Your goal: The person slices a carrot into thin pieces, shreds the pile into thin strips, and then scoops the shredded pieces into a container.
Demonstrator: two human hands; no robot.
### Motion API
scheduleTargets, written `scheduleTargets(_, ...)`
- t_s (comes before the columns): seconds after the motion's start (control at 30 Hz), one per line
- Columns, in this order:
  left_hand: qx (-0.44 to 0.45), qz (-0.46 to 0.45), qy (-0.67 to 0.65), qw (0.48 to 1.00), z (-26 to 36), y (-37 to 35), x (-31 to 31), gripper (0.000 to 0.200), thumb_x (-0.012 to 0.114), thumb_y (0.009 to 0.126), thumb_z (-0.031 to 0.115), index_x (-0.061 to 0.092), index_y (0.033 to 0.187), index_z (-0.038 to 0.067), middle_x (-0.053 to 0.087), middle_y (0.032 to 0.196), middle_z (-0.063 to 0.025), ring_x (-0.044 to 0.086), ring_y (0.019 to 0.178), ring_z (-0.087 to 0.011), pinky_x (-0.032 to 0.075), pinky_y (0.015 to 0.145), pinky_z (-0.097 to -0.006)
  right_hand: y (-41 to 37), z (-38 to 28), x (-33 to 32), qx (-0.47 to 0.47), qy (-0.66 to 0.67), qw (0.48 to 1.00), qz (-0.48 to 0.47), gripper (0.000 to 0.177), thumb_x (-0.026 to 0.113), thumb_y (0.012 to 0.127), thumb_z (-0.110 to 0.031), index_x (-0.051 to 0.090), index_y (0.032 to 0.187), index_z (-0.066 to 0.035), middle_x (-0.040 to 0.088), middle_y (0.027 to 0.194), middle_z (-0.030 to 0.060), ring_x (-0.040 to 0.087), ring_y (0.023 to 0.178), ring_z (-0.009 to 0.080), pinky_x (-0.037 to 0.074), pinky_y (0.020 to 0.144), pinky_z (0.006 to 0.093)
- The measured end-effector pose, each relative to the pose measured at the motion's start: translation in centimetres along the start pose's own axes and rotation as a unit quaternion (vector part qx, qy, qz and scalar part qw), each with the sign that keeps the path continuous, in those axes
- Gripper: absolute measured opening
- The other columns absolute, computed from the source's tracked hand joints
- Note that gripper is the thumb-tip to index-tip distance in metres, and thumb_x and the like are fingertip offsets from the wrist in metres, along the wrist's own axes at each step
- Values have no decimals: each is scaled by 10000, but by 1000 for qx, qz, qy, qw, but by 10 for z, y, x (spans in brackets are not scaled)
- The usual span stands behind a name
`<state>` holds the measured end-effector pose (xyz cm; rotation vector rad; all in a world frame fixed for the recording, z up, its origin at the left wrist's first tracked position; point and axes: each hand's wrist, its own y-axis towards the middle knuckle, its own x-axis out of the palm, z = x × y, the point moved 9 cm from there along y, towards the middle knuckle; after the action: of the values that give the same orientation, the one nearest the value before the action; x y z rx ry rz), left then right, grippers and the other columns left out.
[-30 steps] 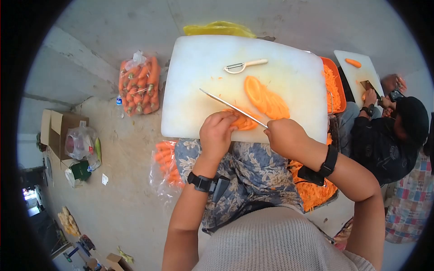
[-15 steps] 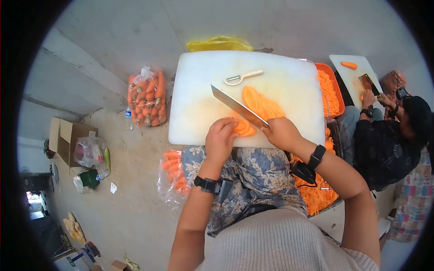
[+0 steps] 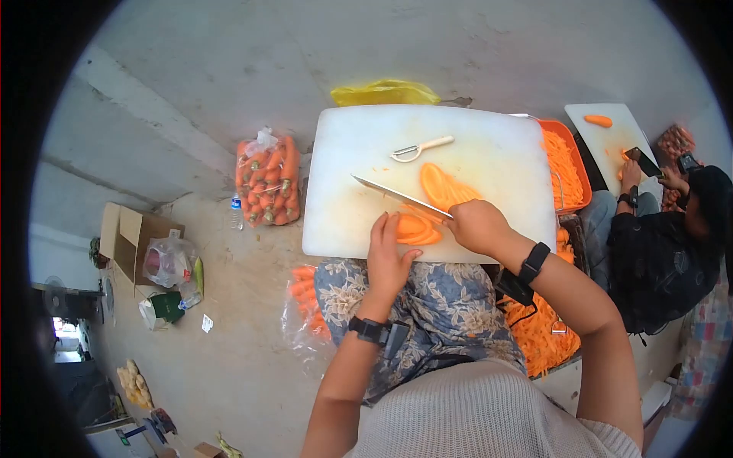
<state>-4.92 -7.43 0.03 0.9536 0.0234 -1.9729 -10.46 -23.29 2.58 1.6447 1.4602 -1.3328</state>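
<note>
Holding the knife [image 3: 398, 195] between two piles of sliced carrot on our white cutting board [image 3: 343, 168].

Our board lies over our patterned trousers [image 3: 450, 301], with an orange tub [image 3: 582, 174] of shredded carrot just beside its right edge and a clear bag of whole carrots [image 3: 267, 183] near its left; the knife angles away to the left over the board, its handle in our right hand [image 3: 479, 227], that grip closed around it, while our left hand [image 3: 388, 256] has a loose, open grip, thumb apart from the fingers, and we cannot tell if it touches any slices; beyond the blade lie the fanned carrot slices [image 3: 443, 185], then the peeler [image 3: 421, 149], and beside our left fingers, the smaller slice pile [image 3: 418, 230].
</note>
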Motion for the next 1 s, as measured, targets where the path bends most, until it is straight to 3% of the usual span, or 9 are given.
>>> scheduleTargets(0.3, -24, -15, 19, 999, 6, -3, 13, 651, 794, 696, 145, 513, 1276, 50, 492, 1270, -183, 516, 1150, -361, 454, 953, -405, -9, 0, 7, -31, 0, 999, 10, 265, 602, 866, -266, 660, 775, -24, 629, 679, 189, 628, 681, 372, 494, 638, 471)
scheduleTargets(0.4, 13, 41, 7, 999, 13, -2, -2, 618, 789, 697, 147, 543, 1257, 62, 490, 1276, -180, 520, 1151, -344, 456, 950, -403, -13, 0, -1, -33, 3, 999, 35, 287, 615, 865, -278, 648, 748, -17, 608, 632, 189, 613, 631, 375, 484, 610, 472)
scheduleTargets(0.47, 150, 50, 65, 985, 31, -5, -2, 563, 778, 693, 117, 586, 1221, 69, 521, 1249, -162, 533, 1135, -330, 464, 939, -403, -18, -2, -7, -34, -5, 999, 43, 294, 617, 866, -279, 644, 745, -13, 601, 618, 192, 611, 620, 377, 483, 602, 470)
scheduleTargets(0.57, 144, 5, 38, 989, 25, -4, 12, 466, 737, 724, 118, 627, 1175, 77, 548, 1177, -141, 548, 1097, -328, 471, 919, -409, -25, -2, -13, -22, -1, 999, 39, 298, 622, 868, -275, 640, 743, -6, 592, 601, 195, 605, 600, 379, 481, 589, 467)
scheduleTargets(1.0, 106, 55, -40, 992, 10, -6, 8, 442, 760, 675, 60, 677, 1108, 93, 584, 1094, -119, 566, 1045, -318, 498, 872, -387, -55, -1, -12, -19, -31, 999, -31, 278, 581, 893, -232, 586, 727, -9, 599, 623, 202, 607, 606, 390, 488, 581, 471)
